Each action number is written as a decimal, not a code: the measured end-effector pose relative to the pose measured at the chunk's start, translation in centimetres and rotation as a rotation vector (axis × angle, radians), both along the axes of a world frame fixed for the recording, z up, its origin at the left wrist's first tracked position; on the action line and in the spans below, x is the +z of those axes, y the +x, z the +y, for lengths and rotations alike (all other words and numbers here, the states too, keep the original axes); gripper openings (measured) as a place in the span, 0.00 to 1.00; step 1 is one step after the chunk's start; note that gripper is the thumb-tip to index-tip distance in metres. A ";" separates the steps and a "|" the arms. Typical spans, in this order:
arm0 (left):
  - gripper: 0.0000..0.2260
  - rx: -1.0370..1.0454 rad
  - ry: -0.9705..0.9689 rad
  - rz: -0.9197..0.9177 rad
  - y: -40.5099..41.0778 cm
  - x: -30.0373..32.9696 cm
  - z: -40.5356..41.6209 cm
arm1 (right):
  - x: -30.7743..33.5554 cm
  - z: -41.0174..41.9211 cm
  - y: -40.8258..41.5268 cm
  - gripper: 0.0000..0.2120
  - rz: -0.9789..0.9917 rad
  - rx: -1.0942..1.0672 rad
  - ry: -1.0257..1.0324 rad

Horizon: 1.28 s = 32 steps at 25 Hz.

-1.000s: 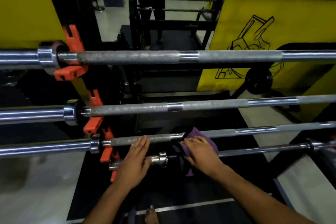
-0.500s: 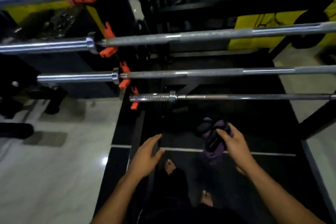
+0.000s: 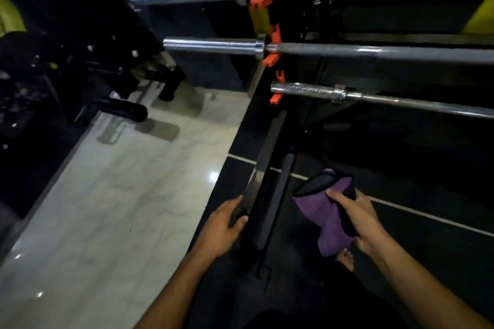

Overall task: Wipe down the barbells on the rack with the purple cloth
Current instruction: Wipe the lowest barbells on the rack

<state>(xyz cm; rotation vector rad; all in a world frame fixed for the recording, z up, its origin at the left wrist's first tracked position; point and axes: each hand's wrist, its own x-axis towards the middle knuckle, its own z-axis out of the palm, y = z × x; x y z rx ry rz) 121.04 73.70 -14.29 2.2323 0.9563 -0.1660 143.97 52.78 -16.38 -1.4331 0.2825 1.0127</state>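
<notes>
3 barbells (image 3: 374, 53), 1 cloth (image 3: 326, 222), maybe 4 hooks (image 3: 270, 59).

Glossy pale marble floor (image 3: 112, 208) to my left, black floor mat (image 3: 401, 168) with white line, yellow wall panel (image 3: 481, 19), dark gym equipment (image 3: 53, 67).

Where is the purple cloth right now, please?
In the head view, the purple cloth is low and right of centre, gripped by the right hand, below the lowest barbell.

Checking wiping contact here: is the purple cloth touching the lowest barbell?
Apart. The head view shows the purple cloth held well below the lowest barbell.
</notes>
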 end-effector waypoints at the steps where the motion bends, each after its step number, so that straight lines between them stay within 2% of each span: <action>1: 0.25 0.027 -0.006 0.004 -1.8 0.0 0.2 | 0.1 1.1 -1.2 0.14 -0.045 0.070 -0.028; 5: 0.26 0.169 -0.035 0.011 -10.4 -0.5 0.9 | 0.6 4.9 -6.3 0.12 -0.133 0.254 -0.079; 9: 0.27 0.284 -0.063 -0.022 -21.5 -2.0 2.5 | 0.3 8.8 -14.4 0.08 -0.310 0.440 -0.180; 14: 0.27 0.417 -0.121 -0.066 -35.2 -2.8 6.0 | 1.7 13.5 -26.9 0.11 -0.370 0.402 -0.181; 19: 0.24 0.593 -0.194 -0.180 -45.0 -1.7 10.0 | 3.4 18.6 -35.1 0.12 -0.488 0.497 -0.140; 23: 0.22 0.638 -0.178 -0.241 -46.3 -1.3 13.1 | 4.8 23.0 -35.8 0.13 -0.568 0.546 -0.110; 25: 0.21 0.585 -0.184 -0.260 -44.5 -1.2 14.8 | 5.1 24.9 -35.3 0.14 -0.552 0.533 -0.086; 29: 0.21 0.346 -0.253 -0.236 -39.8 -0.3 18.4 | 3.4 28.3 -34.2 0.17 -0.441 0.400 -0.029; 32: 0.21 0.278 -0.319 -0.270 -35.4 0.2 23.1 | 2.6 31.5 -32.9 0.15 -0.294 0.231 0.040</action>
